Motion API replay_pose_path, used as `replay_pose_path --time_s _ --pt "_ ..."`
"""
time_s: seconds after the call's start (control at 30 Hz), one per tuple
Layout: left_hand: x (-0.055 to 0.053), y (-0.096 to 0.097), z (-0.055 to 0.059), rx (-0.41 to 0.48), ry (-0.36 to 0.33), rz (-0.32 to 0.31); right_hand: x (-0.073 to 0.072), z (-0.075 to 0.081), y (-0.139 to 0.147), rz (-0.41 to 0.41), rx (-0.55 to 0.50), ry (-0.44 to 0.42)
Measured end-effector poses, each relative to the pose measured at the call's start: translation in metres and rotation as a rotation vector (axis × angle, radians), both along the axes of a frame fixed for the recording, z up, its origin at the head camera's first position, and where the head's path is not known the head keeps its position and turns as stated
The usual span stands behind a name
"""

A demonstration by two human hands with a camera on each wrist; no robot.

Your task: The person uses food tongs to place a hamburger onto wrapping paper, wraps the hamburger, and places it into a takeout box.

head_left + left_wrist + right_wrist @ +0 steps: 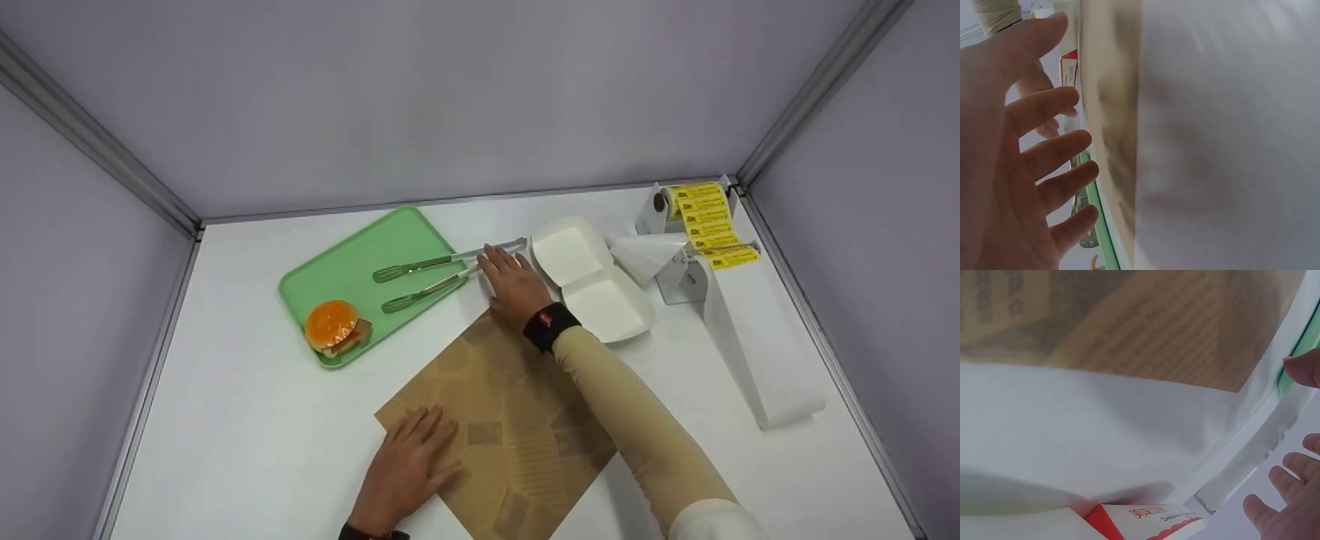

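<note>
Tongs, metal: ribbed heads over the green tray, handles extending past its right edge, upper handle end just beside the white box. Right hand: at the handles, fingers extended, unclenched; contact cannot be told. Left hand: fingers spread, grasping nothing, over the left edge of the brown paper. White table: strip visible between tray and paper. Burger: tray's near-left corner, apart from the tongs.
</note>
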State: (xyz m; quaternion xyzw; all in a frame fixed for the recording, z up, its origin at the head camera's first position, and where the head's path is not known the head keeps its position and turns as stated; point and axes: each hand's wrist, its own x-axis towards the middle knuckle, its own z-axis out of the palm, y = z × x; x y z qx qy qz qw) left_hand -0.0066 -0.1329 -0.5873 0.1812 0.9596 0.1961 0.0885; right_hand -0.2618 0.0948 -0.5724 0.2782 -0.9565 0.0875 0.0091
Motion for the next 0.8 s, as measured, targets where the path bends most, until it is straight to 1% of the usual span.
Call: replay_pose_path --time_s 0.1,0.23,0.37,0.43,0.5,0.6,0.7,0.8 --pt "0.0 -0.001 -0.004 -0.005 -0.027 0.012 -0.003 -0.001 -0.003 0.018 0.021 0.004" --pt "-0.005 -0.001 -0.007 -0.002 -0.03 0.023 -0.006 -0.002 -0.006 0.022 0.027 0.024" --pt "-0.014 0.0 -0.009 0.001 0.015 0.001 -0.009 -0.002 -0.007 0.011 0.082 0.044" --pt "-0.019 -0.001 -0.009 -0.003 0.039 -0.005 -0.01 -0.003 -0.008 0.018 0.09 0.051" --pt "-0.023 -0.002 -0.009 -0.013 0.066 -0.002 -0.013 -0.004 -0.01 0.027 0.078 0.063" --pt "-0.03 -0.002 -0.009 -0.026 0.116 0.012 -0.017 -0.004 -0.013 0.012 0.049 0.088" --pt "-0.032 0.0 -0.008 -0.031 0.144 0.03 -0.021 -0.005 -0.014 -0.011 0.053 0.108" --pt "-0.029 0.0 -0.004 -0.024 0.12 0.042 -0.024 -0.006 -0.014 -0.016 0.064 0.118"
